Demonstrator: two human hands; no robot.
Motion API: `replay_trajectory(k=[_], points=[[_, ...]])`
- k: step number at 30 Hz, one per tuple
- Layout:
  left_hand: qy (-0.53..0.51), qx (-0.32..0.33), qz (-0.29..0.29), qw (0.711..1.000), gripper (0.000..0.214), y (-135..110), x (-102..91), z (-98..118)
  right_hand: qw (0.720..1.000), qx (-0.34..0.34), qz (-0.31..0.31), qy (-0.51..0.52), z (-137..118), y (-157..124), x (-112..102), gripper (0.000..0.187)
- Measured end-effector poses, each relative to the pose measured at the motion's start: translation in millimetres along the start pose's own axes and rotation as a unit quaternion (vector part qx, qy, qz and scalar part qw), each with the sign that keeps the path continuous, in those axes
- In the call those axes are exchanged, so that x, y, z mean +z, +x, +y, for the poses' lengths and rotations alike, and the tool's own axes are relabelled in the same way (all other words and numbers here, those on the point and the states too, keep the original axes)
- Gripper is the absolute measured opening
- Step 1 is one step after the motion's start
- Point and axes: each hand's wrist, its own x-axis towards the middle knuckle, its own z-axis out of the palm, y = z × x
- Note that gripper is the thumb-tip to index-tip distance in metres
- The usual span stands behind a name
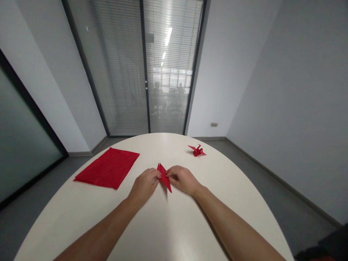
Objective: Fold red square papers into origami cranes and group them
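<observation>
A partly folded piece of red origami paper (164,179) is held between my two hands, a little above the middle of the table. It is a narrow diamond, with two points at its far end and one point towards me. My left hand (146,183) pinches its left edge between thumb and fingers. On the right edge, my right hand (183,178) pinches it in the same way. The fingertips hide parts of both edges. Beyond my right hand stands a finished red paper crane (198,150) with its wings spread.
Red paper sheets (108,168) lie flat on the left of the round white table (174,232). The table's curved edge runs around the far side. Behind it are a glass door (146,72) with blinds and a wall socket (214,124). A dark object (331,243) shows at the lower right.
</observation>
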Motion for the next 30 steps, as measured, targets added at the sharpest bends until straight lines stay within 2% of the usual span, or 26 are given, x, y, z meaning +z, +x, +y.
replay_trajectory(k=[6,11,18,20,22,25,30], points=[[0.028,-0.023,-0.022,0.999,0.020,-0.6,-0.5,4.3,0.999,0.010,0.008,-0.029,0.1,0.0,-0.7,0.015],[0.026,-0.023,-0.005,0.999,0.012,-0.2,0.7,5.8,0.999,0.016,0.006,-0.031,-4.1,0.3,-2.6,0.009],[0.011,-0.031,0.012,0.999,0.013,-0.3,5.7,0.3,0.999,0.039,0.011,-0.027,-4.8,-0.6,-1.1,0.012],[0.002,-0.043,0.015,0.999,0.011,-1.6,7.3,-2.0,0.998,0.053,0.022,-0.015,-3.3,-1.7,0.8,0.018],[-0.006,-0.054,0.017,0.998,0.021,-2.7,8.8,-4.2,0.998,0.060,0.030,0.001,-1.9,-2.8,2.5,0.026],[-0.010,-0.061,0.020,0.998,0.037,-3.5,10.2,-6.6,0.998,0.055,0.025,0.007,-0.5,-3.4,3.6,0.026],[0.005,-0.044,0.029,0.999,0.037,-3.4,10.9,-7.4,1.000,0.007,0.009,-0.017,-0.6,-1.3,2.3,0.018]])
